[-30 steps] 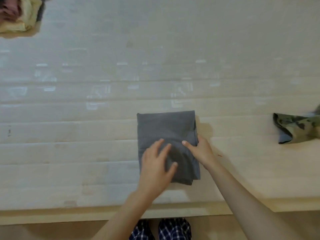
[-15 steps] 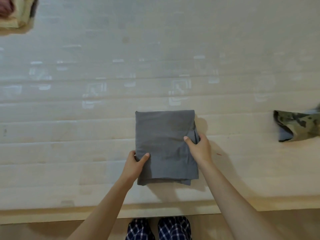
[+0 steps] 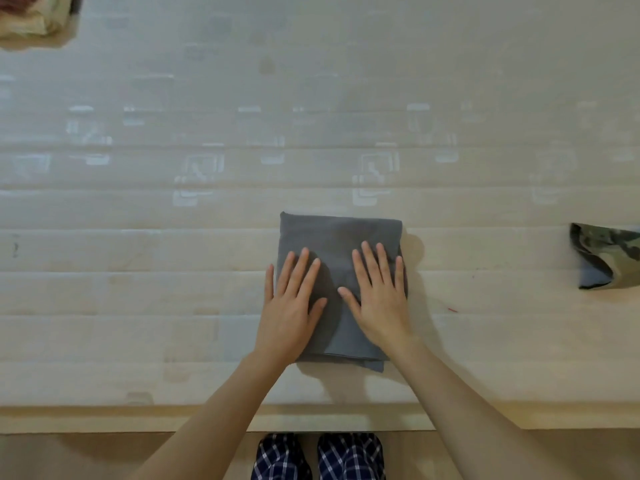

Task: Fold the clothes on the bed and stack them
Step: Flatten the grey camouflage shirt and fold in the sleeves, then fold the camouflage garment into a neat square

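Observation:
A grey garment (image 3: 337, 233), folded into a neat rectangle, lies on the bed (image 3: 311, 116) near its front edge. My left hand (image 3: 289, 299) rests flat on the left half of the fold, fingers spread, the little finger over the cloth's left edge. My right hand (image 3: 379, 296) lies flat on the right half, fingers spread too. Neither hand grips the cloth. At the right edge of the view lies a camouflage garment (image 3: 606, 258), partly cut off by the frame.
A pile of yellowish and reddish clothes (image 3: 31, 15) sits at the far left corner of the bed. The mattress front edge (image 3: 138, 417) runs across the bottom. Below it are my checked slippers (image 3: 318, 457).
Both hands let go of the grey garment's side edges and now lie flat on top of it. The garment has stayed in place.

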